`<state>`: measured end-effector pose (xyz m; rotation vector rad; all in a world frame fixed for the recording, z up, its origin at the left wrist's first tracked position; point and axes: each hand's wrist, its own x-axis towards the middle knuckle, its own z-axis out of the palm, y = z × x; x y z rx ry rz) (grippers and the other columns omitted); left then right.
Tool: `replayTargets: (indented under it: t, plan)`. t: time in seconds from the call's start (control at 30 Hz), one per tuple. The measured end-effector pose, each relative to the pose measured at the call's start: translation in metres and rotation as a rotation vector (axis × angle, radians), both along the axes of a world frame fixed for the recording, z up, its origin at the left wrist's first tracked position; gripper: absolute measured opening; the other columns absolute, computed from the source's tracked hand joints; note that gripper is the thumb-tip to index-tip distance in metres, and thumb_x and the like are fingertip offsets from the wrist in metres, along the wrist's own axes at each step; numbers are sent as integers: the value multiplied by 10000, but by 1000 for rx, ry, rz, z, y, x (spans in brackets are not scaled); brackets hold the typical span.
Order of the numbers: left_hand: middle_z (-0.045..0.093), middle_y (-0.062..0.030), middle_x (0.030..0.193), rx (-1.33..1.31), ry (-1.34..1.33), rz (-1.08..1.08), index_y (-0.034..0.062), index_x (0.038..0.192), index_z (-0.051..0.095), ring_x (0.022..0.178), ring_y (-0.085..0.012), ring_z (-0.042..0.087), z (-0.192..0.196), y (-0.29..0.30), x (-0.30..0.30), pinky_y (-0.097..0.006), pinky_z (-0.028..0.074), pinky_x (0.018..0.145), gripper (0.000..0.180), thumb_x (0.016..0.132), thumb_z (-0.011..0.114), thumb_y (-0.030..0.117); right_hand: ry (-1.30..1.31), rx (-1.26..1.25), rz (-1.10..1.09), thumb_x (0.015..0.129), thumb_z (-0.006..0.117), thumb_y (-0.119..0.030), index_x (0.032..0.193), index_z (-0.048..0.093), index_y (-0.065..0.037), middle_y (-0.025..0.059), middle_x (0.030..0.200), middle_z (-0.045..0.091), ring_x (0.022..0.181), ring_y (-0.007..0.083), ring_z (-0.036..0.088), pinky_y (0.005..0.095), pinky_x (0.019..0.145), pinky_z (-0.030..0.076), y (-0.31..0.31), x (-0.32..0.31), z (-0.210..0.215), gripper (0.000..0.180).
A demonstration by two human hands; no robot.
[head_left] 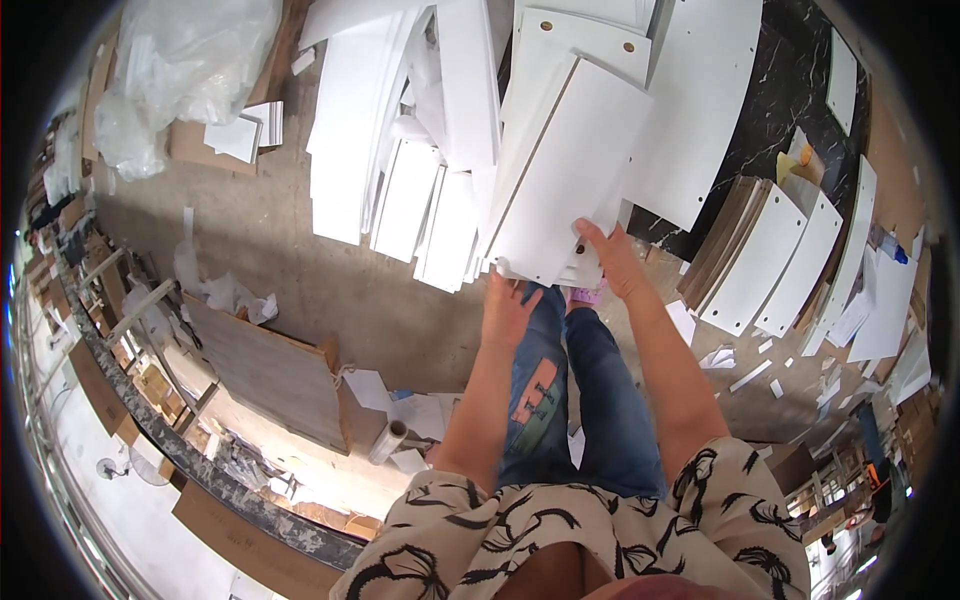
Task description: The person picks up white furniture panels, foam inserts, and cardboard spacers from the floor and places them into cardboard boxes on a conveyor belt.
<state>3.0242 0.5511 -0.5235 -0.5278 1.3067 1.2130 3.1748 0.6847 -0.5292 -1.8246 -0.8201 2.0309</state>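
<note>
Gripping the white laminated panel [565,175] at its near edge with our right hand [612,262], left hand [508,312] open beneath it (over the pile of white boards [400,190]).

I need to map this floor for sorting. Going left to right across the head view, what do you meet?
Clear plastic bag → wood-grain board → left hand → white panel held by the right hand → leaning brown and white boards.
</note>
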Motion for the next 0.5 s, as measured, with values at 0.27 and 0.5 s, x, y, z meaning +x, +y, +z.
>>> replayTargets:
  t: [0.27, 0.5]
  plan:
    - [473, -79, 1293, 158, -107, 346, 99, 1322, 393, 1207, -270, 430, -4, -30, -1, -447, 315, 1028, 634, 866, 488, 529, 147, 0, -49, 795, 665, -369, 1171, 503, -1, 99, 1113, 570, 963, 158, 536, 296, 780, 460, -69, -27, 25, 551]
    - [519, -83, 1232, 83, -31, 208, 64, 1287, 422, 1139, -253, 495, 3, -72, -33, -415, 395, 964, 636, 799, 600, 431, 227, -198, 1946, 860, 564, -343, 965, 639, -26, 105, 1007, 629, 940, 165, 568, 274, 858, 425, 5, -24, 39, 342]
